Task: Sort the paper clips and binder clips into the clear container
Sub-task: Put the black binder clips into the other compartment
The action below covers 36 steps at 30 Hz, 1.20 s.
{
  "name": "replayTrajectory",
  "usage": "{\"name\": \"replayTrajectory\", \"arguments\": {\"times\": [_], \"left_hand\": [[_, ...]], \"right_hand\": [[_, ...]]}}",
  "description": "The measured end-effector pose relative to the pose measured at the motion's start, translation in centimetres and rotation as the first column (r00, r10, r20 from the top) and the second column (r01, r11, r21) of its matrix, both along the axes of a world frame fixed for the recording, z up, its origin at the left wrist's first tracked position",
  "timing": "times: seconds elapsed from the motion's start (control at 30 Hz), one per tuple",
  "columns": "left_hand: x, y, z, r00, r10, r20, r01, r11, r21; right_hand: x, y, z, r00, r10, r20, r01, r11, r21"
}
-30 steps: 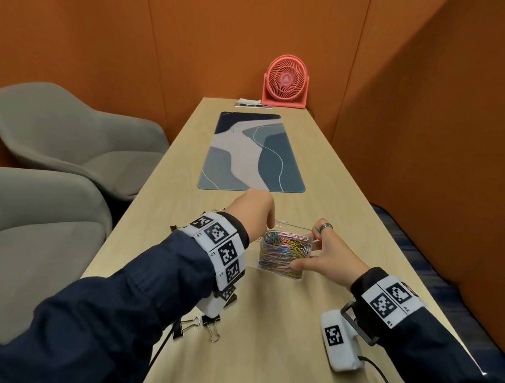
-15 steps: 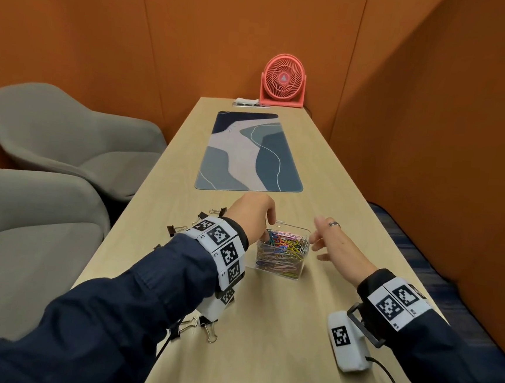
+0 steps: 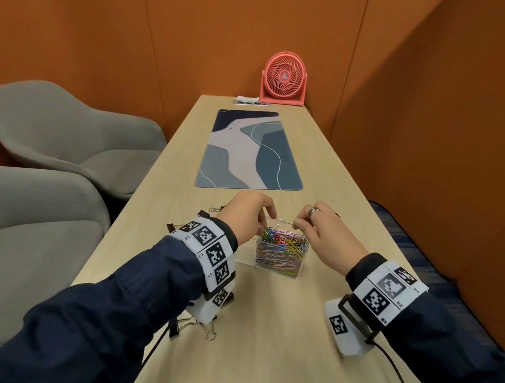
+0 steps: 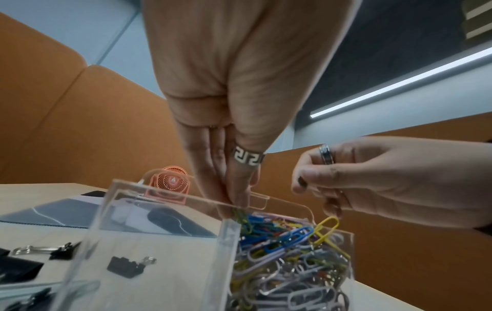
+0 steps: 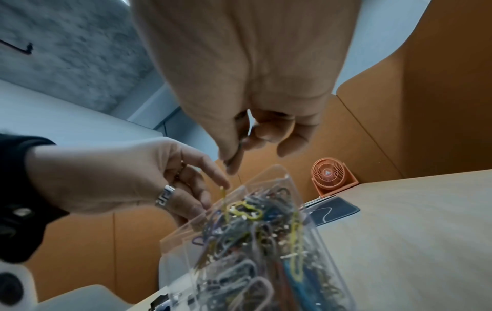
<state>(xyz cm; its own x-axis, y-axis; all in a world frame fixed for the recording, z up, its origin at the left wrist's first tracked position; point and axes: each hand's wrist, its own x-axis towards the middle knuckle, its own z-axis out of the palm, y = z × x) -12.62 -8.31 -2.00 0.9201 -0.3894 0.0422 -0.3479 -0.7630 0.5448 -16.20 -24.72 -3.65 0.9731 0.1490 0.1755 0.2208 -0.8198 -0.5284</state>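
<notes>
A clear container (image 3: 247,253) (image 4: 159,242) stands on the table in front of me. Its right compartment is packed with coloured paper clips (image 3: 281,249) (image 4: 287,263) (image 5: 253,252); its left compartment looks bare. A clear lid (image 3: 279,221) (image 4: 282,205) (image 5: 266,181) hovers just over the top. My left hand (image 3: 254,213) (image 4: 234,197) pinches the lid's left end, and my right hand (image 3: 318,224) (image 4: 372,178) (image 5: 239,147) pinches its right end. Black binder clips (image 3: 178,227) (image 4: 125,266) lie left of the container, with others (image 3: 193,326) under my left wrist.
A blue patterned desk mat (image 3: 250,151) lies beyond the container and a pink fan (image 3: 284,79) stands at the far end. Grey chairs (image 3: 67,132) are left of the table. An orange wall runs close along the right.
My right hand let go of the container's right side, pulled back, then rose to the lid's right end. My left hand stayed at the lid.
</notes>
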Motion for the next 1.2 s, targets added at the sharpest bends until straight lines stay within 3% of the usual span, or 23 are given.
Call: {"name": "replayTrajectory", "arguments": {"times": [0.17,0.3,0.6,1.1,1.2], "left_hand": [[0.0,0.4,-0.7,1.0,0.008,0.016,-0.008,0.999,-0.051],[-0.1,0.5,-0.6,0.999,0.012,0.038,-0.01,0.999,-0.052],[-0.3,-0.1,0.3,0.993,-0.001,0.118,-0.013,0.993,0.118],[0.0,-2.0,2.0,0.989,-0.062,0.132,0.009,0.927,0.375],[0.0,-2.1,2.2,0.994,-0.055,0.093,0.019,0.938,0.346]], "right_hand": [[1.0,1.1,0.3,0.999,0.052,-0.009,-0.052,0.998,-0.036],[1.3,1.6,0.3,0.998,0.06,-0.03,-0.058,0.997,0.051],[1.3,1.5,0.1,0.997,0.045,-0.056,-0.034,0.983,0.181],[1.3,1.8,-0.1,0.997,0.067,-0.033,-0.065,0.995,0.078],[1.3,1.8,-0.3,0.998,0.055,-0.021,-0.053,0.995,0.089]]}}
